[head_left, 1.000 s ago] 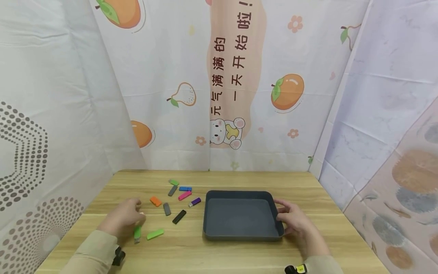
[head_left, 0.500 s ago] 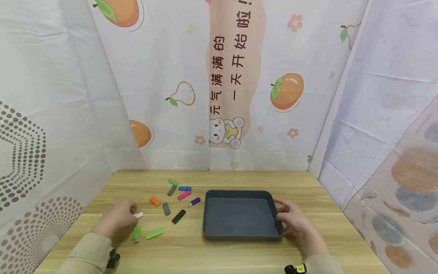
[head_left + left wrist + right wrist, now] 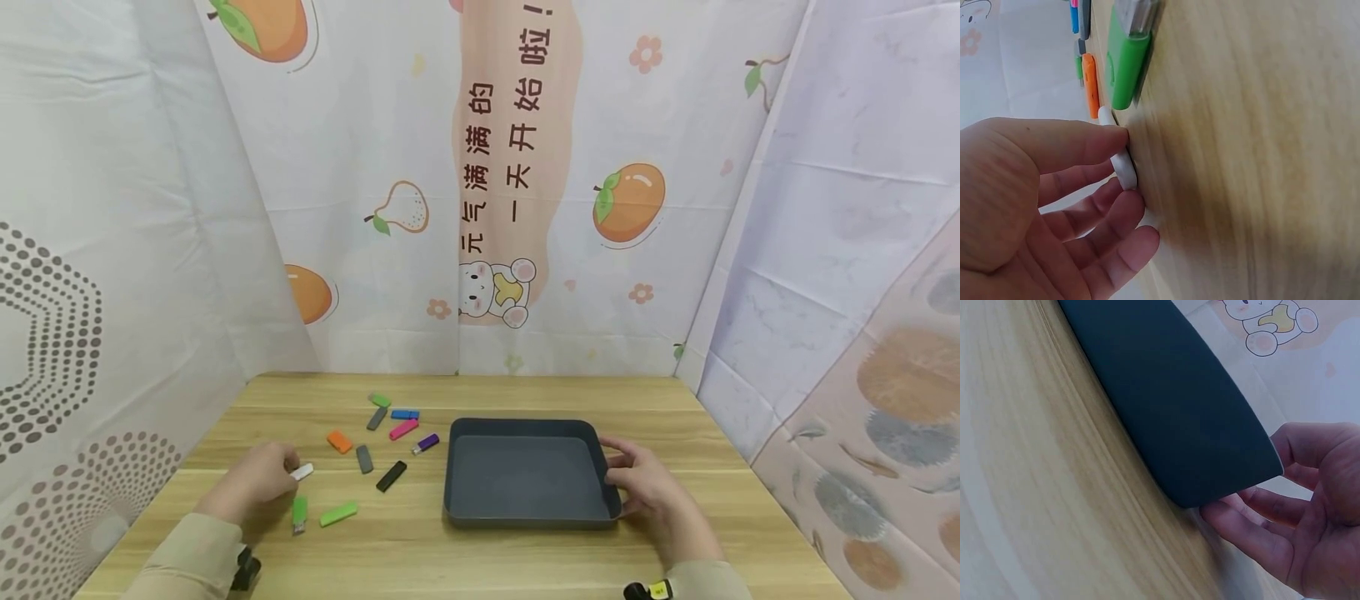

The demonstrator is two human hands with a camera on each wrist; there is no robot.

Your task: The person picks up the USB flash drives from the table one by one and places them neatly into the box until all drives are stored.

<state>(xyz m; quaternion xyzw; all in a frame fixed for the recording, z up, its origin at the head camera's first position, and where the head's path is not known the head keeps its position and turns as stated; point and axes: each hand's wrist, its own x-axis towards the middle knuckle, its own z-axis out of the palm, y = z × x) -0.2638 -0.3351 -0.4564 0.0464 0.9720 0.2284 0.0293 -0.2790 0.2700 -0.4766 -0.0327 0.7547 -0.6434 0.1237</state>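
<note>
My left hand [image 3: 255, 482] is at the left of the table, its thumb and fingers pinching a white USB stick [image 3: 302, 472]. In the left wrist view the thumb crosses the stick [image 3: 1124, 169], hiding its middle, and the lower fingers curl loosely. A green USB stick [image 3: 300, 512] with a clear cap lies close to that hand. A dark grey rectangular tray [image 3: 532, 522] stands flat on the table with nothing in it. My right hand [image 3: 648, 483] holds its right side, thumb at the rim and fingers against the outer wall [image 3: 1166, 406].
Several more USB sticks lie scattered left of the tray: bright green [image 3: 339, 513], orange [image 3: 340, 441], grey [image 3: 364, 458], black [image 3: 392, 476], purple [image 3: 425, 443], pink [image 3: 403, 429] and blue [image 3: 405, 414]. Printed cloth [image 3: 360, 333] hangs behind the wooden table [image 3: 525, 567].
My left hand has drawn slightly left and back, and more of the white USB stick shows. Over the last half second it has hardly moved. The right hand and tray stay put.
</note>
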